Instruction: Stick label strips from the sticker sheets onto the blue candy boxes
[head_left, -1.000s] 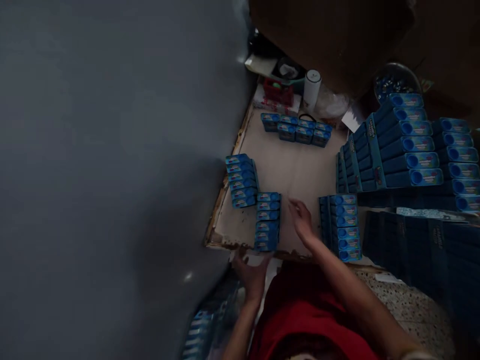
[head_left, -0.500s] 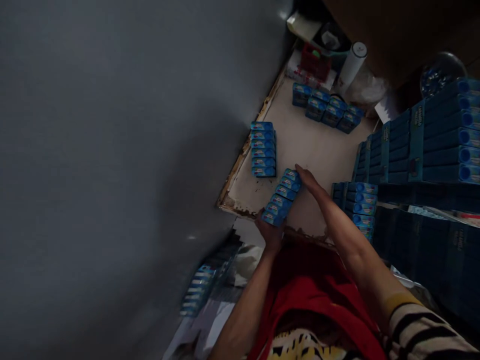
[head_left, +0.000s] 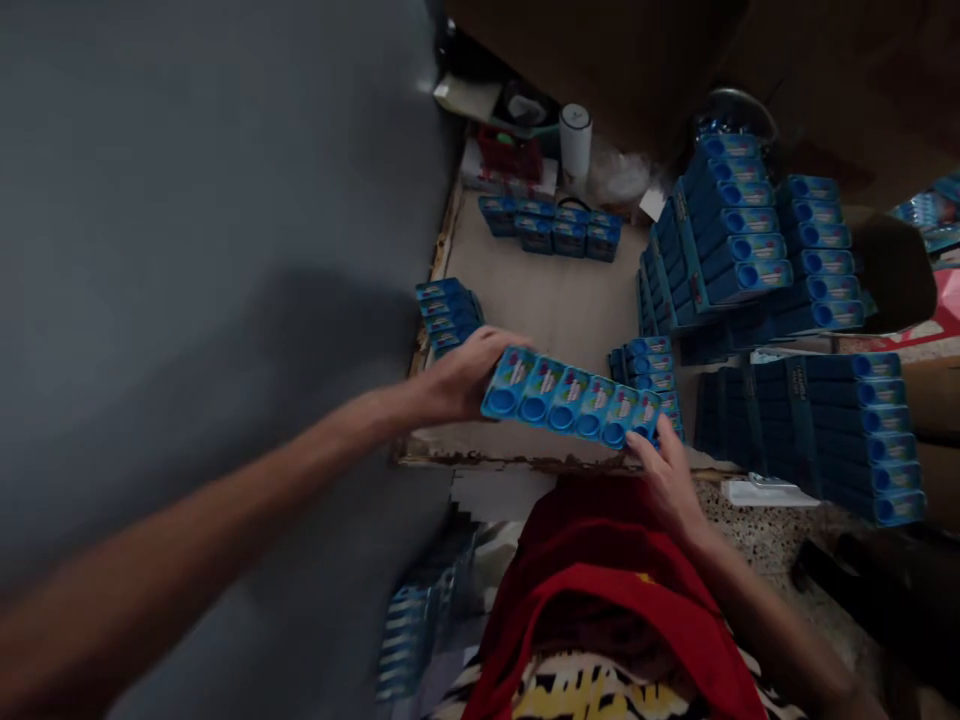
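A row of several blue boxes (head_left: 574,400), pressed side by side with their round-marked ends facing up, is held above the front of the pale table (head_left: 525,300). My left hand (head_left: 476,375) grips the row's left end. At its right end, my right hand (head_left: 667,470) closes its thumb and fingers on the last boxes. Behind my left hand, another row of blue boxes (head_left: 448,312) lies at the table's left edge, partly hidden. A small stack of blue boxes (head_left: 651,365) stands just beyond the row's right end.
Several blue boxes (head_left: 566,235) stand at the back, before a white cylinder (head_left: 575,145) and a red basket (head_left: 510,155). Tall stacks of blue packs (head_left: 742,225) rise on the right. A grey wall (head_left: 225,200) borders the left side.
The held row has turned from a steep slant to nearly crosswise and shifted right. My left hand moved up onto its left end, my right hand down to its right end. The view has shifted right.
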